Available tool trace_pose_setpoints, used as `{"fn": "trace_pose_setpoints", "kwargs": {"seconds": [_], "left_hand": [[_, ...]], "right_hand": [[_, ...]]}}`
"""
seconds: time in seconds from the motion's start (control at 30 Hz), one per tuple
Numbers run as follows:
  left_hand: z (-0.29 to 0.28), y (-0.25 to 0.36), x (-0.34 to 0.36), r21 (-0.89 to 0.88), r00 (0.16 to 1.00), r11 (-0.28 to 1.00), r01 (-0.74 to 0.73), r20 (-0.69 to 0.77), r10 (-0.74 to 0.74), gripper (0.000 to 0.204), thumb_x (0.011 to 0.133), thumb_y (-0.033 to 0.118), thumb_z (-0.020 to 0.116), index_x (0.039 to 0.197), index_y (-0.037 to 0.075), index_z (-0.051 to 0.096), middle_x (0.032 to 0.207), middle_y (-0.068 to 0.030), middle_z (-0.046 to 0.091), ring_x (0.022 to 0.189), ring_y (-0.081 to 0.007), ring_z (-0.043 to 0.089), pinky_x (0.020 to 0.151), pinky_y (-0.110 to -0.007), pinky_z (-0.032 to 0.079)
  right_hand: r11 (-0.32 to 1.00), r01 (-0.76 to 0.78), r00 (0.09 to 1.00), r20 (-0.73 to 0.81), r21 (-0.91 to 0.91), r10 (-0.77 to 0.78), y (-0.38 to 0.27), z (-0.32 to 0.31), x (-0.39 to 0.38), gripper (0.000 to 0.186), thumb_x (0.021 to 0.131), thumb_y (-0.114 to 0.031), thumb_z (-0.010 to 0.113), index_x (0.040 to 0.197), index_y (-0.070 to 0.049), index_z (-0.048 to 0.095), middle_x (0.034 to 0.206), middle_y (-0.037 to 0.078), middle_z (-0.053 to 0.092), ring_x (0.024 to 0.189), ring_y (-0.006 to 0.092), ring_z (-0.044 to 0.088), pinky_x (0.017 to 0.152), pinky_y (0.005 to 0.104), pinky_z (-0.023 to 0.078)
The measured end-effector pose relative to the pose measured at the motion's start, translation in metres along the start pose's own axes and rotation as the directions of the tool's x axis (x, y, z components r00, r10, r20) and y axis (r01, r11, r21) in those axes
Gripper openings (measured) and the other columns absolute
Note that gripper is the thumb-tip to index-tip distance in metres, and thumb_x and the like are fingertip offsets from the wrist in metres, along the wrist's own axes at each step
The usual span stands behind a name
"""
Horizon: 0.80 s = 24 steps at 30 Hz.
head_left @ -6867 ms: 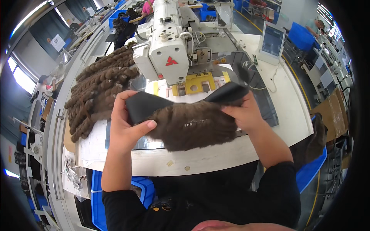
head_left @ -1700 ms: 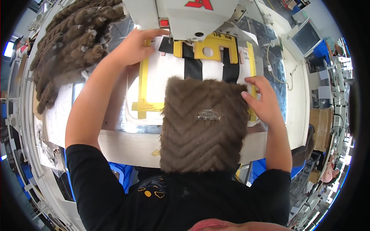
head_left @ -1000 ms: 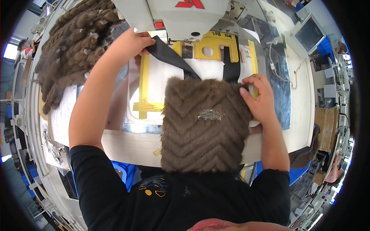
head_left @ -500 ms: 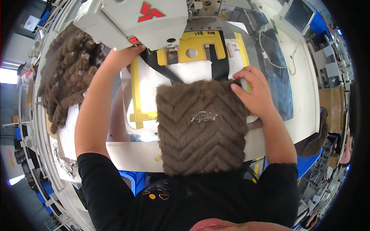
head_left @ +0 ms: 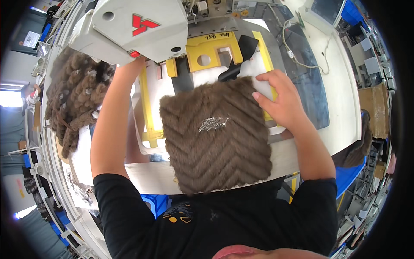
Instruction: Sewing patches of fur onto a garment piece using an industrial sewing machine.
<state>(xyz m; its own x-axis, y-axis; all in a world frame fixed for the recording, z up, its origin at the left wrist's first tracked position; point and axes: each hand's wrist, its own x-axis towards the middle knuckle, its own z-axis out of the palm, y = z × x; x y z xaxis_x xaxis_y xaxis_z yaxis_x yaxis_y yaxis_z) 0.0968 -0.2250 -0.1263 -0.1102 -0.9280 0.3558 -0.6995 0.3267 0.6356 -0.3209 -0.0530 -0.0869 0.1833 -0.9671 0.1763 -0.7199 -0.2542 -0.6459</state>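
Brown fur panel [head_left: 217, 149] just beside right grip [head_left: 281, 100], leftward.

a pale work table [head_left: 343, 125] spreads across the middle, and past its right side are a brown cardboard box [head_left: 373, 110], a blue bin [head_left: 352, 14] higher up, and a blue crate [head_left: 351, 176] lower down near a yellow floor line [head_left: 340, 201]. at the left rim a window [head_left: 10, 98] glows white beside a pale wall [head_left: 16, 67], with a white paper sheet [head_left: 31, 39] against a dark curtain [head_left: 19, 28] above. crowded workstations [head_left: 364, 207] along the right rim bend too much to make out clearly.
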Motion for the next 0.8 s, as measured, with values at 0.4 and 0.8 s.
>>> {"fn": "trace_pose_setpoints", "kwargs": {"seconds": [0.4, 0.8], "left_hand": [[-0.046, 0.142, -0.157, -0.179, 0.759, 0.77, 0.613, 0.405, -0.51, 0.047, 0.094, 0.013, 0.077, 0.133, -0.002, 0.057, 0.091, -0.0061, 0.066, 0.076, -0.0103, 0.062, 0.067, -0.026, 0.052], [-0.02, 0.164, -0.145, 0.316, 0.914, 0.942, 0.115, 0.338, -0.225, 0.061, 0.079, 0.033, 0.088, 0.128, 0.007, 0.062, 0.103, -0.0135, 0.063, 0.092, -0.0326, 0.067, 0.082, -0.042, 0.055]], "right_hand": [[0.874, -0.273, 0.955, 0.222, 0.401, 0.196, -0.016, -0.015, 0.011, 0.046, 0.094, -0.015, 0.073, 0.137, -0.004, 0.06, 0.122, 0.008, 0.066, 0.102, 0.0158, 0.061, 0.089, 0.0307, 0.052], [0.885, -0.27, 0.961, 0.165, 0.378, 0.223, 0.047, -0.002, 0.133, 0.039, 0.096, -0.025, 0.07, 0.128, -0.003, 0.071, 0.109, 0.005, 0.071, 0.104, 0.0178, 0.063, 0.09, 0.0332, 0.05]]}}
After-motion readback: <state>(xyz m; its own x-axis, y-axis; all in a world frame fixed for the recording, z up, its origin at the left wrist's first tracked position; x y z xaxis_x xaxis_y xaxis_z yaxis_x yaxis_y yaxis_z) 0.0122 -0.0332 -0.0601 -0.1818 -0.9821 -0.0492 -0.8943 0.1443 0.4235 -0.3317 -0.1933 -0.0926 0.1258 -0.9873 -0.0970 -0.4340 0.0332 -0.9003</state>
